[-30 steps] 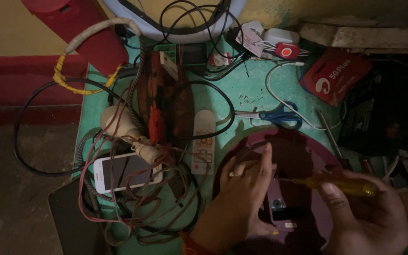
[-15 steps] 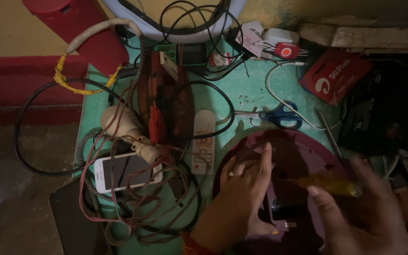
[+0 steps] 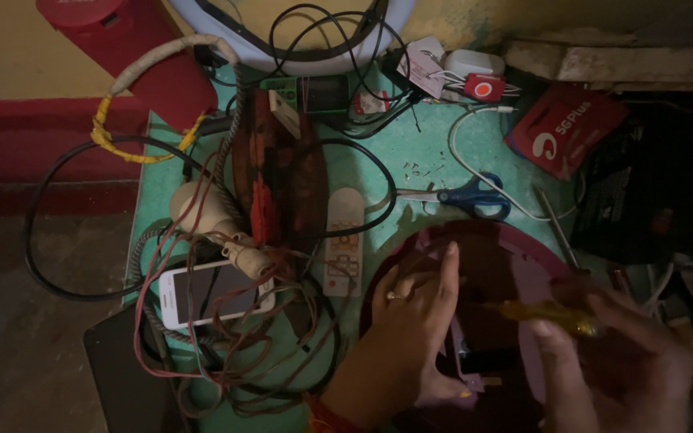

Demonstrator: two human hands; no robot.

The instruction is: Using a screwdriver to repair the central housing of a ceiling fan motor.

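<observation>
Left hand lies flat on round maroon casing, lower right of frame, gripping nothing. Right hand, blurred and partly cut off, pinches yellow screwdriver; tip hidden in dark interior.

Left hand flat on round maroon appliance, right hand gripping yellow screwdriver over it. Blue scissors, white phone, tangled wires all over green surface.
</observation>
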